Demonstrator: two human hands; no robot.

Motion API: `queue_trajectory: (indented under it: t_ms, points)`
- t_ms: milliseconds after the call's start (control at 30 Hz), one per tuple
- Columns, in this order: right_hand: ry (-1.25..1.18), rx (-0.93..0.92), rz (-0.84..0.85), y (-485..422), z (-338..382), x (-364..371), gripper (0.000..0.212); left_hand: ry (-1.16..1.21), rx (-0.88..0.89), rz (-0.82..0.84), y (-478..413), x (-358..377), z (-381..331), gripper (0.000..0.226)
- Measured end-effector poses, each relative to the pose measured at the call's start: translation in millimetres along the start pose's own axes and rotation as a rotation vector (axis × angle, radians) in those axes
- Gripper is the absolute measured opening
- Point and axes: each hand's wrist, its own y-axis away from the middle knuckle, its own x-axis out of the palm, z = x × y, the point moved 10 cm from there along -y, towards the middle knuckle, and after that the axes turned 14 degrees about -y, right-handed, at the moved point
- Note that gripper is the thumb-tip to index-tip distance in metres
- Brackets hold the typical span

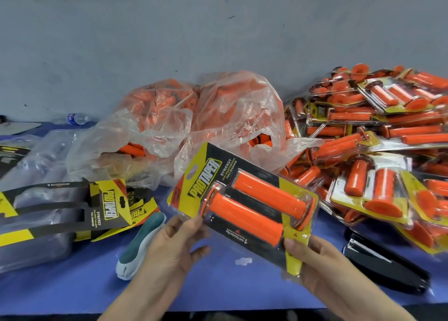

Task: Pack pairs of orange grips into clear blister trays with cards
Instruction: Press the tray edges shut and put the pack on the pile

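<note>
Grips veiled by bags, pack pile cut off right

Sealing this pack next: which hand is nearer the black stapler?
Right. The right hand, pinching the blister pack at its lower corner, sits beside the black stapler; the left hand holds the pack's opposite edge, farther away.

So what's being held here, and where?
One clear blister pack of two orange grips on a yellow-black card: left hand pinches its long side edge, right hand holds its bottom end.
</note>
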Motion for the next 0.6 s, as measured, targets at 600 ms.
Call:
queue_trajectory:
  t_ms: [600]
  points:
    - [-0.363,-0.072,-0.279,8.8,-26.5,-32.9,0.039,-0.146,-0.385,0.179,12.6,-2.5,53.4,0.029]
